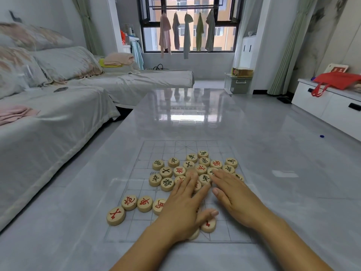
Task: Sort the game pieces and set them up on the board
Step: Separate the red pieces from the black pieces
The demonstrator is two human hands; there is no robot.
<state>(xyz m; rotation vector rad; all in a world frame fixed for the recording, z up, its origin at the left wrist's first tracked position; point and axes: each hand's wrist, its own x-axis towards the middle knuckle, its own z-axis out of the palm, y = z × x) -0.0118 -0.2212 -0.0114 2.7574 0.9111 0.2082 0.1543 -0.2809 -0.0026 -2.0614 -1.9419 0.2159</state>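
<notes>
Resting both hands, left hand [183, 210] and right hand [234, 194], flat with fingers spread over the heaped pieces [187, 169], pinching nothing, apparently raking reds toward the board's [148, 151] near row [136, 204].

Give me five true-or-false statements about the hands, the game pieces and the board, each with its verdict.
1. Both hands lie flat, palm down, on the pile of pieces. True: the left hand and the right hand rest on the pieces with fingers stretched out.
2. The pieces already stand in neat starting rows. False: most lie in a loose cluster at mid-board.
3. The board is a thin sheet with a printed grid, lying on a glossy table. True.
4. Every piece carries black lettering. False: some are red, such as the red-marked piece at the near left.
5. The right hand pinches one piece in the air. False: it lies flat.
</notes>
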